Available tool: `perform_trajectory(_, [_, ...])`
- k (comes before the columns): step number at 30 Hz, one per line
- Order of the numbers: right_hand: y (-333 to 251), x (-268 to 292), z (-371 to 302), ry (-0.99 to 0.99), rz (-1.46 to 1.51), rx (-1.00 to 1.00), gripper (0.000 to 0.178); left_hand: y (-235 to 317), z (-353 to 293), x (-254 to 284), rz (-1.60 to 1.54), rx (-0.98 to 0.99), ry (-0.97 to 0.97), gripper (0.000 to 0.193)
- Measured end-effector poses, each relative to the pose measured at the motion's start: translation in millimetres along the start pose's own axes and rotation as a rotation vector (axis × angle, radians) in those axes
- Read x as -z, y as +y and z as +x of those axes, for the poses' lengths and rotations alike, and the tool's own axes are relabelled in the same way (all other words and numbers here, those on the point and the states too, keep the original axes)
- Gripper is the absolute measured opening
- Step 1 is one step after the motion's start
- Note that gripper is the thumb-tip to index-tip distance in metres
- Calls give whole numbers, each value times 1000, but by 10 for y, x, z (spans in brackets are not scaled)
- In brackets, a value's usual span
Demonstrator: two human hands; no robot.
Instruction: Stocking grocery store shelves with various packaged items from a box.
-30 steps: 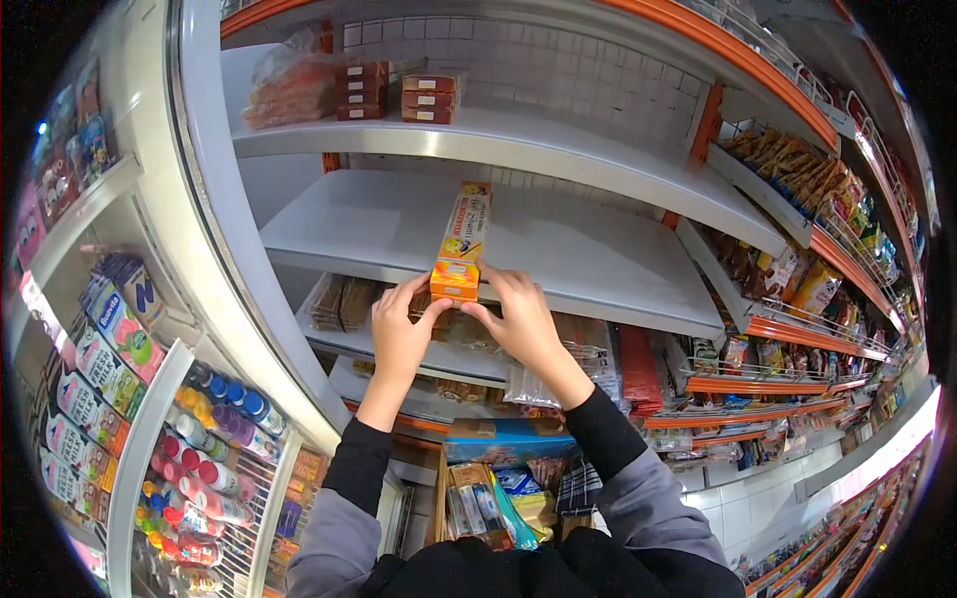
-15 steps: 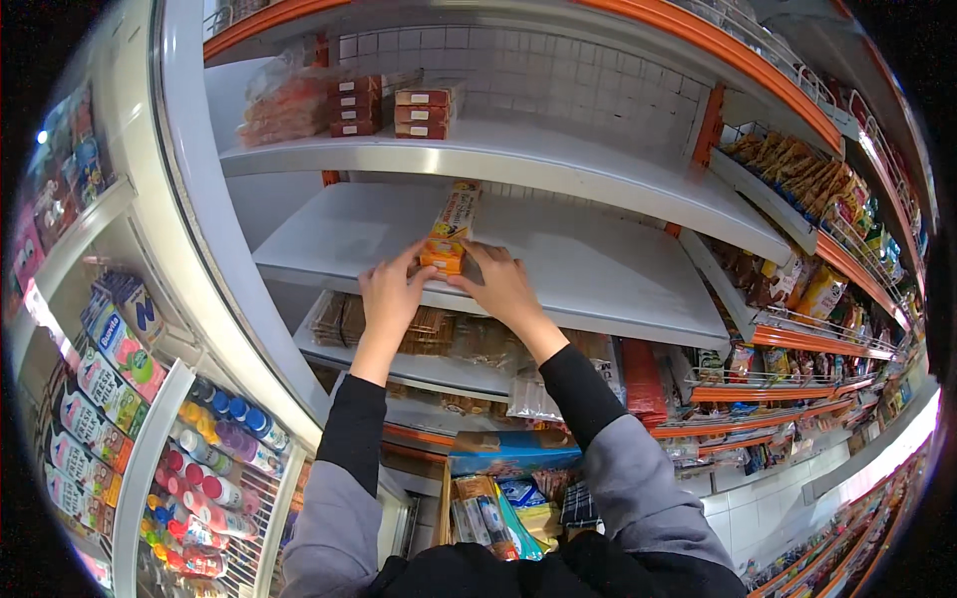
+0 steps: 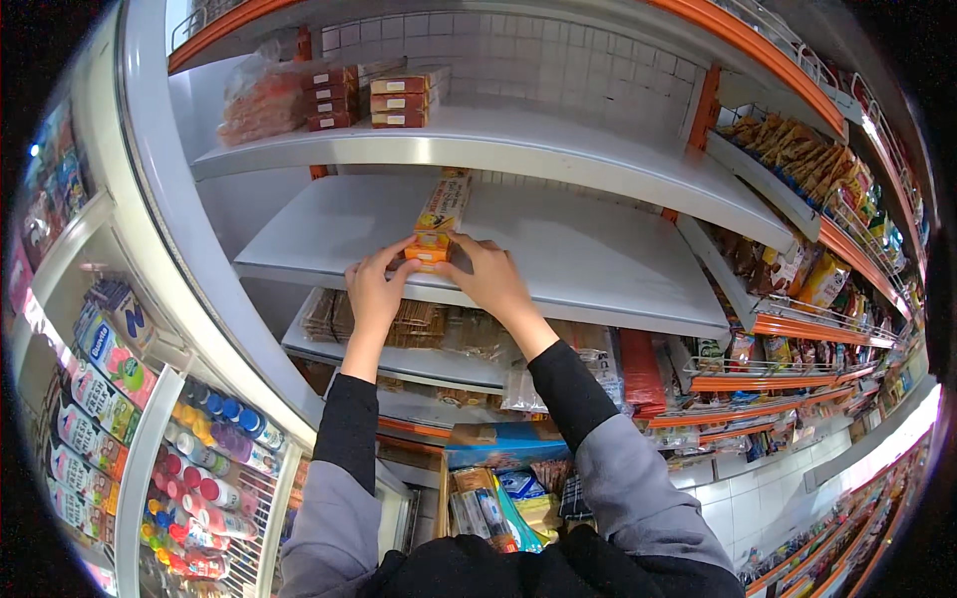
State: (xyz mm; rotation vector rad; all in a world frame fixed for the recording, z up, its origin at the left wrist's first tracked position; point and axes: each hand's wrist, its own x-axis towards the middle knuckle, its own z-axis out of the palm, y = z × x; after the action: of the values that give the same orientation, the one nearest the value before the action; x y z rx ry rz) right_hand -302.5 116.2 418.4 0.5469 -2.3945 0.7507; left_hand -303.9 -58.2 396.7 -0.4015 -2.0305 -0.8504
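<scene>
A long orange and yellow carton (image 3: 443,204) lies on the middle shelf (image 3: 588,254), its narrow end facing me near the front edge. The front shows what looks like two boxes stacked one on the other. My left hand (image 3: 375,291) grips the front left corner with fingertips and thumb. On the opposite side, my right hand (image 3: 496,282) presses its fingers and thumb against the front right corner. The far end of the carton reaches back under the shelf above and is partly hidden.
Small stacked brown boxes (image 3: 401,104) and a clear bag of reddish items (image 3: 261,104) stand on the shelf above. Below are flat brown packs (image 3: 419,324). A carton of groceries (image 3: 518,448) is close to my body. An open drinks fridge (image 3: 150,399) stands left.
The whole view has shifted slightly, so shelves and carton appear a little further left. Both hands stay at the carton's front end, with small shifts of the fingers.
</scene>
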Motion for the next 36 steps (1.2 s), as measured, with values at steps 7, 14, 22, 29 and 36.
perform_trajectory(7, [54, -11, -4, 59, 64, 82, 53, -20, -24, -34, 71, 8, -26, 35])
perform_trajectory(14, [-11, 32, -8, -26, 38, -21, 52, 47, -32, 37, 61, 158, -152, 34])
perform_trajectory(22, [-84, 25, -14, -111, -58, -143, 66, -47, -53, 3, 64, 112, -98, 32])
perform_trajectory(29, [-9, 4, 10, -122, -66, -136, 73, -18, -29, 0, 46, 138, -127, 31])
perform_trajectory(36, [-23, 20, -5, -131, -100, -128, 68, -9, -37, -22, 23, 146, -113, 30])
